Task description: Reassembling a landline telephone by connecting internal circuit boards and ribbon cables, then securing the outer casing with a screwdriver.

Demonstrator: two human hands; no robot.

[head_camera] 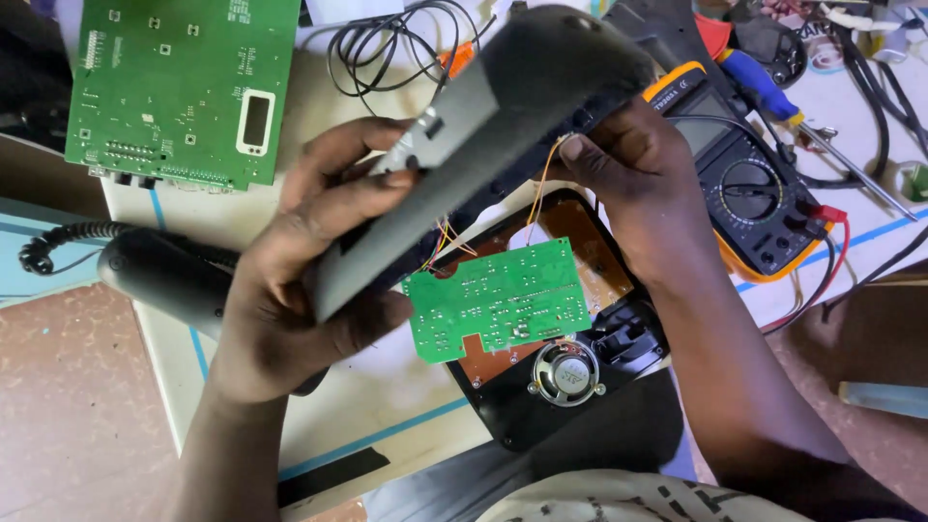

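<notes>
Head view showed both hands, left (pixel 300 280) and right (pixel 619 169), gripping the lifted grey cover (pixel 493 126) above the opened base (pixel 580 406) (wires still joined them), its small board (pixel 498 300) and speaker (pixel 566 372) exposed, not yet removed.

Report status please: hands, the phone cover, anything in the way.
Left hand and right hand grip grey phone cover, tilted. Thin wires tie it to green circuit board. Multimeter beside right hand.
</notes>
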